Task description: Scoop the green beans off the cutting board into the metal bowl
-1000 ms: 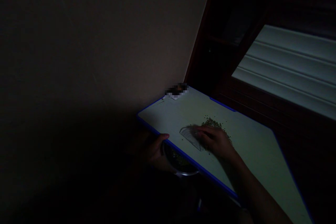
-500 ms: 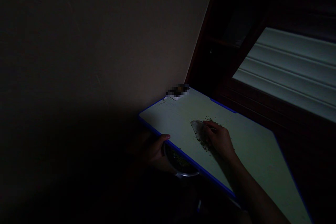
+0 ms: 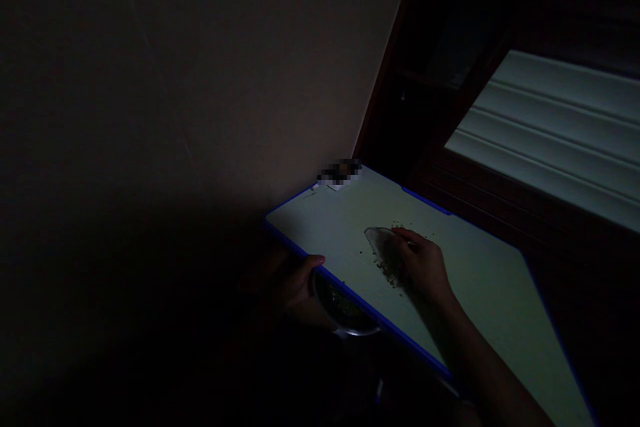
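My right hand [image 3: 425, 267] is closed on a clear, thin, round-edged piece that looks like plastic [image 3: 379, 240], low over the tabletop. Small dark grains [image 3: 387, 272] lie scattered around and under it on the pale, blue-edged table [image 3: 480, 300]. At the near edge, my left hand [image 3: 300, 280] has its thumb over the blue rim. Its dim fingers curl beneath, around the side of a round bowl with a shiny rim [image 3: 357, 332]. The bowl sits partly under the table edge, with dark grains [image 3: 343, 303] inside.
A small flat card-like item [image 3: 340, 177], blurred over, lies at the table's far corner by the plain wall [image 3: 225, 80]. Dark wooden furniture with a pale slatted panel [image 3: 550, 127] stands along the right side. The room is very dim.
My right hand has shifted slightly to the right with the clear piece. A few grains now lie apart to its left. My left hand and the bowl look unmoved.
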`<state>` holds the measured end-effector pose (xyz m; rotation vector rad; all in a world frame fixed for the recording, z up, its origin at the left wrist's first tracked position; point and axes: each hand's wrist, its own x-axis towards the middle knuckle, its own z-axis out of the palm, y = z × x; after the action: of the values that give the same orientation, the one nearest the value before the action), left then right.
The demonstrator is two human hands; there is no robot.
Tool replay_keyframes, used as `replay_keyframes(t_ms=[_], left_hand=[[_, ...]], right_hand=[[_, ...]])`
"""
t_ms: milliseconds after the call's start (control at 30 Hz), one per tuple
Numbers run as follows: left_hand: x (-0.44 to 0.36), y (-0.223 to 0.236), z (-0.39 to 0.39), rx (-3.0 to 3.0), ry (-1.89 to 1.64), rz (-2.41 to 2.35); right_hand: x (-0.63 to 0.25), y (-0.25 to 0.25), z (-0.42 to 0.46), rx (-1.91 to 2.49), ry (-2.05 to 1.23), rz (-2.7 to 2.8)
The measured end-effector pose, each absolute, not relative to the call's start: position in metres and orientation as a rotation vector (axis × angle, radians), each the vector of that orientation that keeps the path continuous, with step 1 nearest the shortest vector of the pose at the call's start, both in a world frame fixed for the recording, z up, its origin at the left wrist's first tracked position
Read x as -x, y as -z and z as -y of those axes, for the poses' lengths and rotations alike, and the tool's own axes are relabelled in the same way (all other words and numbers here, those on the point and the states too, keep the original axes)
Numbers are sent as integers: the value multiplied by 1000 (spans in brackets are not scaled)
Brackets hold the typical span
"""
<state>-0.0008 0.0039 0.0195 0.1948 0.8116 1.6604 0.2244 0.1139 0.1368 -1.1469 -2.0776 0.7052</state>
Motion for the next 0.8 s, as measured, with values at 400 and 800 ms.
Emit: replay_keyframes(t_ms=[400,800], left_hand=[[-1,-26,-3,-136,-1655,-848],[-4,-36,-2,-93,-1681,-848]], right_hand=[[-222,-139,-109,1121,-850,2121],[-223,-139,-105,1087,-1101,2177]])
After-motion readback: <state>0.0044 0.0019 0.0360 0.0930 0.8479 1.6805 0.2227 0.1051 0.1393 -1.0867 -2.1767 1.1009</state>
